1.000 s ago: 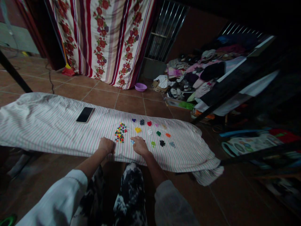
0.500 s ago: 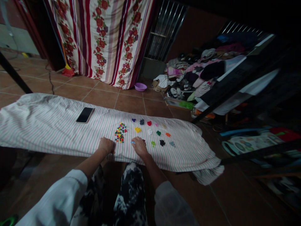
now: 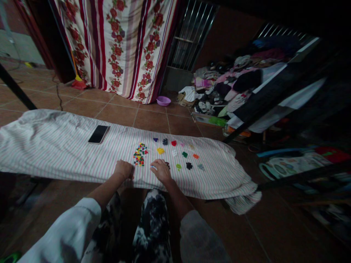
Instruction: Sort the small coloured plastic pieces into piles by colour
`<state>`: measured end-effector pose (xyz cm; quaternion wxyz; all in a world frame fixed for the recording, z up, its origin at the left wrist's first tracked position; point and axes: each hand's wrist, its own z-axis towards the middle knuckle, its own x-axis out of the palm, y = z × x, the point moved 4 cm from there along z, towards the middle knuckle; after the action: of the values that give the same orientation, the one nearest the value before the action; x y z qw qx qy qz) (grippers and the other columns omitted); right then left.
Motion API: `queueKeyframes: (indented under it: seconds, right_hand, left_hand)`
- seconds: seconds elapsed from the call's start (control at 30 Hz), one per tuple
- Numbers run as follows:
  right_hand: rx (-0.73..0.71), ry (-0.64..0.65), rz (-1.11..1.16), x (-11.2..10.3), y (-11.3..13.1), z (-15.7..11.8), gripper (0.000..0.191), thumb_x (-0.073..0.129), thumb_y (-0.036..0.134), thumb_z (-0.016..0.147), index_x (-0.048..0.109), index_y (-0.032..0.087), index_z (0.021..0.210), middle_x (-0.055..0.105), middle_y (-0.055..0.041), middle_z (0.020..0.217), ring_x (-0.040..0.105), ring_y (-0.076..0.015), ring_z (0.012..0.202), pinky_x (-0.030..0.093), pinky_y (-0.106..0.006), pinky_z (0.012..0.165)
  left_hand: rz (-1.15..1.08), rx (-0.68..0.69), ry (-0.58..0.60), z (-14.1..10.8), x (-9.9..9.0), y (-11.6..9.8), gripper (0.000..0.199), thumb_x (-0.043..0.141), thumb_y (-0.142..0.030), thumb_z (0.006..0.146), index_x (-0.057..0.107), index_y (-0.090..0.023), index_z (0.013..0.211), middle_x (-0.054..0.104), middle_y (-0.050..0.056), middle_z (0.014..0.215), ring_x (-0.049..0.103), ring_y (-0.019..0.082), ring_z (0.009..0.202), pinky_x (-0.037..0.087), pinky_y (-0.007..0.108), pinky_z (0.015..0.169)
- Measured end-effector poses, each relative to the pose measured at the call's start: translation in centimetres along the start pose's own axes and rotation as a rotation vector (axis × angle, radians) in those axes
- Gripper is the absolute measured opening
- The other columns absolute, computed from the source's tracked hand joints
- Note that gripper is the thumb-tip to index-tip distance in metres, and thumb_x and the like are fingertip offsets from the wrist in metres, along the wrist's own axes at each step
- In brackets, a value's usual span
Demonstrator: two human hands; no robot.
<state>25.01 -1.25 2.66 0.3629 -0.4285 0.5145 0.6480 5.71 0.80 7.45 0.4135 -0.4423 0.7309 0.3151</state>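
On the striped cloth rests my left hand (image 3: 124,169), fingers curled into a closed fist; whatever lies inside is hidden. It is just left of a mixed heap of small coloured pieces (image 3: 139,157), too small to name surely. My right hand (image 3: 161,171) is bent down over some light blue pieces (image 3: 154,167), fingertips drawn together on or beside them; a held piece cannot be made out. Partly behind that hand is a dark red pile (image 3: 168,165). Single-colour piles lie about it: yellow (image 3: 160,150), white (image 3: 174,153), lime green (image 3: 178,167) and black (image 3: 189,166).
A phone (image 3: 99,134) lies on the left part of the striped cloth (image 3: 63,146). Further piles, among them red (image 3: 173,143) and orange (image 3: 195,156), sit at the right. Beyond, on the tiled floor, are a purple basin (image 3: 163,101) and heaped clothes (image 3: 219,84).
My right hand has shifted slightly left, its fingers now covering more of the light blue pieces. My left hand stays in place.
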Motion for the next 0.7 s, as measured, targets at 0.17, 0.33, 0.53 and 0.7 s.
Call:
queueKeyframes:
  seconds: [0.17,0.33,0.53,0.7]
  right_hand:
    - [0.003,-0.050,-0.011,0.3,-0.3,0.0,0.020,0.054,0.017,0.088,0.070,0.020,0.100,0.064,-0.0057,0.104,0.052,-0.0206,0.100,0.040,-0.032,0.093]
    - [-0.002,-0.070,-0.010,0.6,-0.5,-0.1,0.028,0.051,0.011,0.084,0.068,0.018,0.106,0.064,-0.0073,0.109,0.052,-0.0204,0.102,0.039,-0.031,0.095]
    - [0.017,-0.113,-0.005,0.2,-0.1,-0.3,0.034,0.053,0.015,0.084,0.066,0.019,0.115,0.063,-0.0072,0.112,0.051,-0.0211,0.105,0.039,-0.032,0.097]
    - [-0.001,-0.165,0.032,-0.3,1.0,0.5,0.029,0.052,0.019,0.088,0.067,0.020,0.112,0.064,-0.0068,0.111,0.051,-0.0216,0.105,0.040,-0.033,0.097]
  left_hand:
    - [-0.003,-0.006,-0.001,-0.2,-0.2,0.0,0.036,0.070,-0.046,0.074,0.073,-0.020,0.099,0.072,0.017,0.106,0.064,0.031,0.106,0.047,0.039,0.087]
    - [-0.003,-0.007,-0.006,-0.3,-0.3,0.1,0.036,0.069,-0.047,0.074,0.073,-0.022,0.099,0.072,0.016,0.107,0.064,0.030,0.106,0.047,0.039,0.087]
    - [0.001,0.005,0.003,0.0,-0.1,0.0,0.038,0.070,-0.049,0.074,0.073,-0.022,0.100,0.072,0.017,0.107,0.064,0.031,0.108,0.046,0.041,0.089]
    - [-0.003,0.015,0.003,0.4,0.3,0.0,0.040,0.071,-0.048,0.074,0.073,-0.020,0.102,0.071,0.019,0.108,0.064,0.033,0.107,0.045,0.044,0.091]
